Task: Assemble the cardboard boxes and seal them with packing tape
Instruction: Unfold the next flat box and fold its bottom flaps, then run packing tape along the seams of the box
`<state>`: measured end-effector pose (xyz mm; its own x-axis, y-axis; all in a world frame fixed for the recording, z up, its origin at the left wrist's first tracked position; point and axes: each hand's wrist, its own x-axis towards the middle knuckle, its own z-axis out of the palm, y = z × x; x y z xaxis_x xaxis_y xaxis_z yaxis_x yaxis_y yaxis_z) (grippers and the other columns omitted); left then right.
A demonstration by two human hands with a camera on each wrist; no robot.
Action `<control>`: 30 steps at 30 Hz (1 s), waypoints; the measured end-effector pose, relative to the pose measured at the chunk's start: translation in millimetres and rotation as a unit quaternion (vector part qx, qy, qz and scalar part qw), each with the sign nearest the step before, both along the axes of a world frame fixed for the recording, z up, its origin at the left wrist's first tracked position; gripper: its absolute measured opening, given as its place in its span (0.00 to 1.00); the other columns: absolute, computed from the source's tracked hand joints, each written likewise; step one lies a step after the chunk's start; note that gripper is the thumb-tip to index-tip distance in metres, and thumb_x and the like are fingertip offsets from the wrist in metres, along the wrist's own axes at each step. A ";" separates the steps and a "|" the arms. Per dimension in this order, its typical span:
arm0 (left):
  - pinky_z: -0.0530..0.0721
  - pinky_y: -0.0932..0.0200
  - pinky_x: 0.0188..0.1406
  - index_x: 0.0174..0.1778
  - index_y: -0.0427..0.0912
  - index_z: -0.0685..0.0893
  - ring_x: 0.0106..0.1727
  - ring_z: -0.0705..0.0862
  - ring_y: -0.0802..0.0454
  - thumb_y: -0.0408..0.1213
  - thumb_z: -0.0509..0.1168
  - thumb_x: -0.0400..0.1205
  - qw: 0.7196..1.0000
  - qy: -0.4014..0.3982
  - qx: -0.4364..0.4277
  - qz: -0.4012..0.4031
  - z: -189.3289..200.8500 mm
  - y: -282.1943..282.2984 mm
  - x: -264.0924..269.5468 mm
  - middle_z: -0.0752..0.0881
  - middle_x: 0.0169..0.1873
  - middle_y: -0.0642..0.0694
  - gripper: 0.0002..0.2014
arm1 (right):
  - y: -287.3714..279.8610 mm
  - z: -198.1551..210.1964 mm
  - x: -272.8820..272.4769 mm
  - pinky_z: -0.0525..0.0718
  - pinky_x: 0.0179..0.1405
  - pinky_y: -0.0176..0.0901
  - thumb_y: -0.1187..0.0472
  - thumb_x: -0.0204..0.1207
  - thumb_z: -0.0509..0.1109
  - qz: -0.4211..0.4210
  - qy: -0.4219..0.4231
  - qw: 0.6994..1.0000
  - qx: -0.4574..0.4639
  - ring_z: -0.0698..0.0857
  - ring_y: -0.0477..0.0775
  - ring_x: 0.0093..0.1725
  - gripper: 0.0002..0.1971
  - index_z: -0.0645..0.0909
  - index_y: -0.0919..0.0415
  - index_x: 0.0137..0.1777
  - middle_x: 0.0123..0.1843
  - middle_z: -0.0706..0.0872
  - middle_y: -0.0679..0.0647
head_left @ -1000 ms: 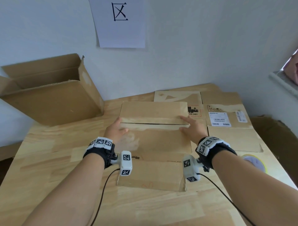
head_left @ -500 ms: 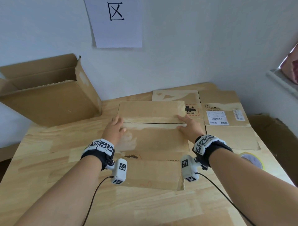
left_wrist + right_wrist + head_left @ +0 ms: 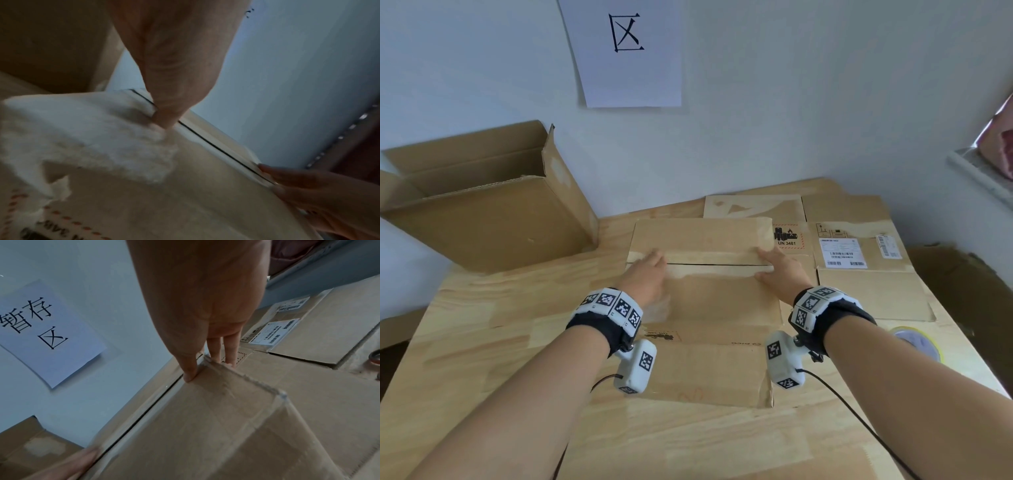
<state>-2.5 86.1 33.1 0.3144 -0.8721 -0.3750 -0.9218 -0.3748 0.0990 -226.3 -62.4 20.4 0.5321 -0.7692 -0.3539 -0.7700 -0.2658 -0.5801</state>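
Two hands bear on one flattened cardboard box (image 3: 705, 294) lying on the tabletop (image 3: 482, 342). Left hand (image 3: 645, 279) and right hand (image 3: 779, 270) lie flat, fingers (image 3: 190, 369) straight and together, clamped on nothing — pressing at opposite ends of the flap seam (image 3: 715, 264), apparently to hold the two flaps level and closed for taping. Tape roll (image 3: 919, 342) sits well right of the right fingers; an open box (image 3: 493, 222) stands beyond the left fingers.
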 end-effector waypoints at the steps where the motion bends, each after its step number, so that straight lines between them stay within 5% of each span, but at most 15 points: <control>1: 0.51 0.47 0.83 0.84 0.42 0.46 0.84 0.47 0.46 0.35 0.60 0.84 0.999 0.011 0.015 -0.046 1.3 -5.4 -6.8 0.42 0.84 0.47 0.37 | 0.5 -0.9 0.3 0.75 0.72 0.54 0.61 0.81 0.64 -0.005 -0.003 1.000 0.000 0.67 0.61 0.78 0.30 0.61 0.44 0.81 0.85 0.55 0.54; 3: 0.41 0.46 0.83 0.83 0.43 0.38 0.83 0.37 0.49 0.61 0.63 0.78 0.989 0.016 0.067 -0.134 3.2 -17.0 -24.2 0.34 0.82 0.48 0.50 | 1.8 -1.5 0.4 0.75 0.72 0.51 0.61 0.81 0.65 -0.009 -0.004 1.000 0.001 0.67 0.61 0.79 0.30 0.61 0.44 0.81 0.85 0.55 0.53; 5: 0.31 0.47 0.79 0.82 0.43 0.31 0.81 0.29 0.50 0.70 0.64 0.70 0.978 -0.006 0.116 -0.176 2.5 -29.0 -43.4 0.27 0.80 0.48 0.61 | 1.3 -1.5 0.0 0.74 0.71 0.51 0.61 0.80 0.65 -0.011 -0.002 1.000 -0.001 0.67 0.60 0.78 0.30 0.62 0.45 0.81 0.85 0.56 0.54; 9: 0.26 0.48 0.75 0.80 0.41 0.27 0.79 0.24 0.45 0.68 0.70 0.66 0.972 -0.050 0.112 -0.201 -5.3 -44.0 -65.3 0.24 0.78 0.45 0.67 | -0.7 -2.5 0.1 0.73 0.73 0.50 0.60 0.80 0.65 -0.014 -0.003 1.000 0.000 0.66 0.60 0.79 0.30 0.62 0.44 0.81 0.85 0.56 0.53; 18: 0.33 0.50 0.80 0.80 0.40 0.26 0.80 0.27 0.49 0.61 0.73 0.69 0.976 0.019 0.136 -0.167 -1.1 -45.6 -68.9 0.25 0.79 0.46 0.66 | 0.2 -2.1 -1.8 0.73 0.73 0.52 0.59 0.82 0.63 0.001 0.002 1.000 -0.010 0.67 0.61 0.78 0.29 0.61 0.42 0.81 0.85 0.54 0.51; 22: 0.35 0.47 0.82 0.79 0.40 0.25 0.80 0.26 0.50 0.59 0.75 0.69 0.976 0.030 0.154 -0.153 -0.4 -48.2 -72.0 0.23 0.78 0.46 0.67 | -0.6 -9.9 -19.0 0.75 0.69 0.48 0.59 0.82 0.64 -0.014 -0.085 0.996 0.039 0.72 0.57 0.75 0.27 0.64 0.43 0.79 0.84 0.60 0.50; 25: 0.37 0.46 0.82 0.78 0.39 0.24 0.80 0.26 0.49 0.59 0.75 0.69 0.975 0.028 0.161 -0.153 0.5 -50.1 -76.1 0.22 0.78 0.45 0.67 | -1.1 -22.3 -50.5 0.77 0.65 0.52 0.56 0.84 0.60 -0.098 -0.121 0.986 0.065 0.79 0.61 0.68 0.22 0.68 0.49 0.78 0.73 0.77 0.61; 30: 0.36 0.47 0.82 0.77 0.37 0.23 0.79 0.25 0.47 0.59 0.74 0.70 0.971 0.011 0.185 -0.152 4.1 -54.6 -82.1 0.20 0.76 0.44 0.67 | -6.0 -55.6 -130.2 0.77 0.61 0.53 0.66 0.79 0.58 -0.276 0.064 0.959 0.008 0.77 0.65 0.64 0.18 0.77 0.55 0.68 0.68 0.78 0.61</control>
